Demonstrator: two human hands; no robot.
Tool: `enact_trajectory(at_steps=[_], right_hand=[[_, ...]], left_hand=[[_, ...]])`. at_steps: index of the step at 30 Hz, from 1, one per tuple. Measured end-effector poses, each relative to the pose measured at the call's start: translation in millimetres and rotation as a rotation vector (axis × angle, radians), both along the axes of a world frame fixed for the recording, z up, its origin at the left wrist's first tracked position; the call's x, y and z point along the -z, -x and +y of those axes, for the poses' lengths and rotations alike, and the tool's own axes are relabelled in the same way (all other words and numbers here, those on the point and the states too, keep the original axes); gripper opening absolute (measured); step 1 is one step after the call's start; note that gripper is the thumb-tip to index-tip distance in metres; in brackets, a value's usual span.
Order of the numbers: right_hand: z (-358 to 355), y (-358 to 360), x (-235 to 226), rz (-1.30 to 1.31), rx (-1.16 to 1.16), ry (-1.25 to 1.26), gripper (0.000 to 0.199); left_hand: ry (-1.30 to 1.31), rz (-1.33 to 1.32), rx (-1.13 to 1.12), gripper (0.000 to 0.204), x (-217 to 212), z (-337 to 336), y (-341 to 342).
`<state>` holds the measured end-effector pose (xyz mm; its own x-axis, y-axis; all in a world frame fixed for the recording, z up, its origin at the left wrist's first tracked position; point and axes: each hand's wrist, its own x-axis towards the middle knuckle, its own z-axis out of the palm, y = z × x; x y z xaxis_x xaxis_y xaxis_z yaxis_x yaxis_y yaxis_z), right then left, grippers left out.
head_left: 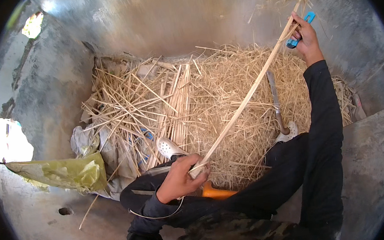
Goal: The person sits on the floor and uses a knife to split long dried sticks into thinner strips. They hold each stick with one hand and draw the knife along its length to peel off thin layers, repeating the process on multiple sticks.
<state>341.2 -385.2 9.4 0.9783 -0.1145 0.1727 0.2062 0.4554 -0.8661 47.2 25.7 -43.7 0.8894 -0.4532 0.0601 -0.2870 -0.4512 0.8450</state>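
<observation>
— Strip of split cane [244, 98], long and pale: where does it sit from your feed?

— Running on a diagonal across my view. Low end is in the left hand [181, 177], near the lap; top end is up at the right hand [305, 36], arm stretched far out. Beyond the right hand the tip frays into loose fibres.

— Left hand's state?

— Curled closed around the strip's lower end, fingers wrapped over it, thumb side toward the camera. A thin cord loops below that wrist.

— And the right?

— Closed too, pinching the strip near its top. Same hand also grips a small blue tool [300, 30]; I see blue above and below the fingers, but cannot tell its kind.

— What lies around them?

— Just under the left hand, an orange handle [216, 193] pokes out across the dark trousers. Beside it, a white perforated clog [169, 147] on the left foot; a second one [287, 132] sits by the right knee. A curved blade with a wooden grip [275, 102] rests on the litter, near the second clog, passing behind the strip.

— Further out?

— Heap of straw-like shavings and cut slivers [208, 96] fills the middle. A neater bundle of straight splints [181, 102] lies within it. At left, a yellow-green plastic sack [65, 173] and crumpled pale sheeting [83, 140]. All of it on a grey concrete floor [40, 87], with a low concrete ledge [375, 150] at right.
</observation>
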Motion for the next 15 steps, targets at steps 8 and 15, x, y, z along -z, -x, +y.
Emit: enact_trajectory(at_steps=[8,15], right_hand=[[45.6,53.3,46.3,-0.166,0.496,0.64,0.035],[155.7,181.4,56.6,-0.525,-0.183,1.447,0.061]], left_hand=[[-0.023,0.101,-0.203,0.017,-7.2,-31.8,-10.9],[0.35,0.451,-0.315,0.015,-21.2,-53.1,-29.1]])
